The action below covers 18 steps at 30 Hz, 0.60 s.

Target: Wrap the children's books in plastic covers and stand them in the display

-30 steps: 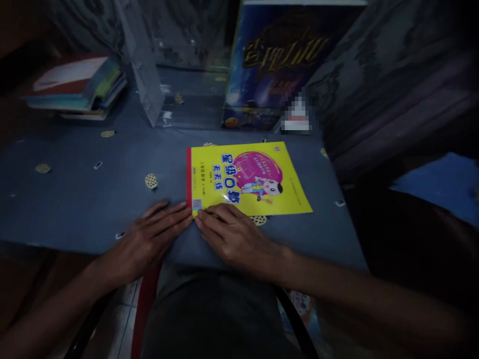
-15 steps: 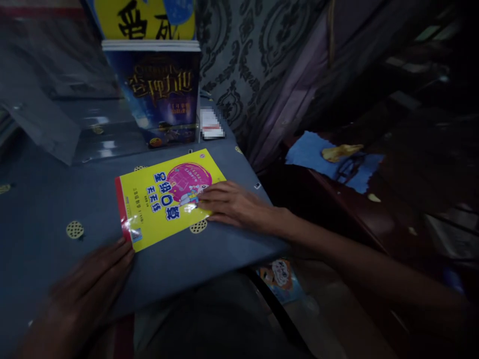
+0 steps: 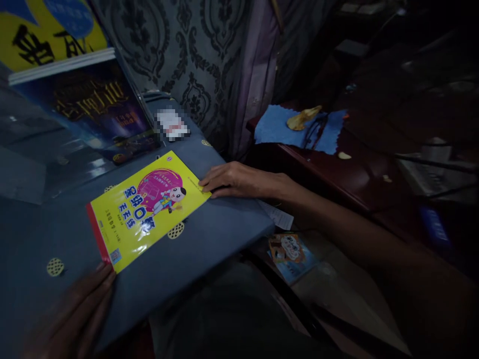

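A yellow workbook (image 3: 149, 209) with a red spine and a pink circle on its cover lies closed and slanted on the cloth-covered table. The fingers of my right hand (image 3: 239, 180) are closed on its right edge, near the lower right corner. My left hand (image 3: 80, 309) is at the lower left corner, its stretched fingertips touching the red spine end. The back of that hand is dark and somewhat blurred. Whether its thumb is under the cover is hidden.
Upright books (image 3: 90, 104) in a clear holder stand at the back left. A blurred-out white item (image 3: 172, 124) lies beside them. Right of the table, a dark red surface (image 3: 292, 159) bears a blue cloth (image 3: 267, 132) with peel-like scraps. A colourful booklet (image 3: 290, 257) lies below the table edge.
The view has swung to the right, so books and table appear further left. My right hand has slid off the cover picture to the workbook's right edge. My left hand remains at the spine corner.
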Each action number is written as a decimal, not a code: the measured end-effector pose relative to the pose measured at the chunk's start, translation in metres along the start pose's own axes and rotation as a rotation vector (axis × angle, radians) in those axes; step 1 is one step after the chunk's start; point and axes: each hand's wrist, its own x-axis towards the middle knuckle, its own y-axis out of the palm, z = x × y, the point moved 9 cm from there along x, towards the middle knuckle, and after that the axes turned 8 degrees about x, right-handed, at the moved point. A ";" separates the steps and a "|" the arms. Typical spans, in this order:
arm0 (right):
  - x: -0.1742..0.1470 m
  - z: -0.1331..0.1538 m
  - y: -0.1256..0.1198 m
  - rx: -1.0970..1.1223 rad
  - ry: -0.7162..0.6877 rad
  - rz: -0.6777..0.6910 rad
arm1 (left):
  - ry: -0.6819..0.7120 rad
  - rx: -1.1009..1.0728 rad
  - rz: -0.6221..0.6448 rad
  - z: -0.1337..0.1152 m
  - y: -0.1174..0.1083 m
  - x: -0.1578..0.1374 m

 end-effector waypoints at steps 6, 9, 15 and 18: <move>-0.005 0.004 0.000 0.033 -0.049 -0.029 | 0.023 -0.015 -0.024 -0.001 -0.004 0.001; -0.006 0.003 -0.001 0.066 -0.058 -0.046 | 0.019 -0.030 -0.020 -0.001 -0.003 0.001; -0.008 -0.002 -0.003 0.090 -0.061 -0.089 | -0.059 -0.060 -0.017 0.005 -0.003 0.004; -0.009 -0.002 -0.002 0.091 -0.028 -0.080 | -0.073 -0.068 -0.027 0.004 -0.005 0.006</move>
